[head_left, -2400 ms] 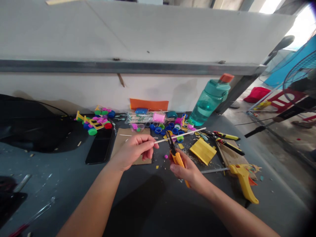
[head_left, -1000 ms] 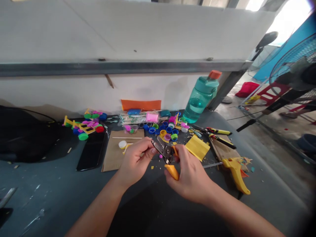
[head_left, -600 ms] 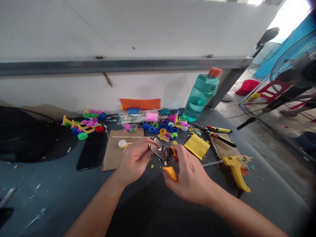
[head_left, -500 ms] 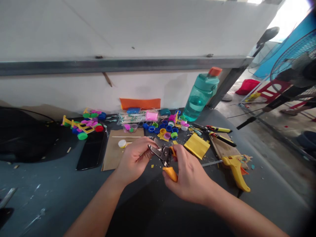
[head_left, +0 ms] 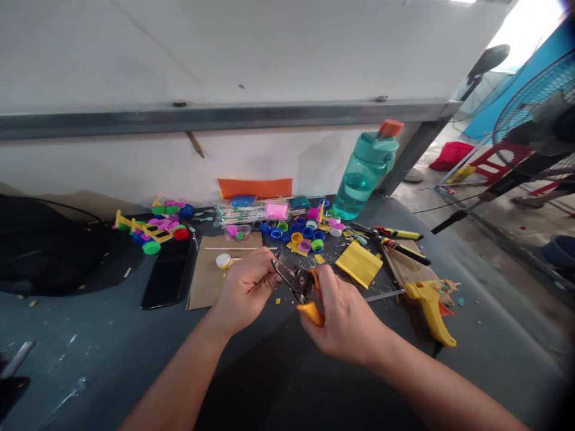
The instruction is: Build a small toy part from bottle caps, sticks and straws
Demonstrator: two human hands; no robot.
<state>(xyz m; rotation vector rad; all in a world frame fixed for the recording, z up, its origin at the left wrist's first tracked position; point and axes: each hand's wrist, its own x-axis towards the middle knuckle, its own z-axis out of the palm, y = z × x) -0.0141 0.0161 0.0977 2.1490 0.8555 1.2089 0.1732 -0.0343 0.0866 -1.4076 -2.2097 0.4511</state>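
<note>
My right hand (head_left: 348, 320) grips the orange handles of a pair of cutting pliers (head_left: 300, 284), whose metal jaws point up and left. My left hand (head_left: 245, 290) has thumb and forefinger pinched at the tip of those jaws. Anything small between the fingers is hidden. Both hands hover over the dark table (head_left: 112, 335), just in front of a brown cardboard sheet (head_left: 206, 275). On that sheet lie a thin wooden stick (head_left: 233, 248) and a white cap (head_left: 222, 260).
Several coloured bottle caps (head_left: 302, 230) lie behind the hands. There is a yellow corrugated piece (head_left: 358, 264), a yellow glue gun (head_left: 430, 305), utility knives (head_left: 402, 239) and a teal bottle (head_left: 366, 176) at right. A phone (head_left: 168, 272), cap-wheeled toys (head_left: 153, 224) and a black bag (head_left: 40, 245) are at left.
Earlier my left hand held a long white stick across the pliers' jaws. That stick is no longer in my hand, and both hands have closed in around the pliers, with the fingers shifting slightly.
</note>
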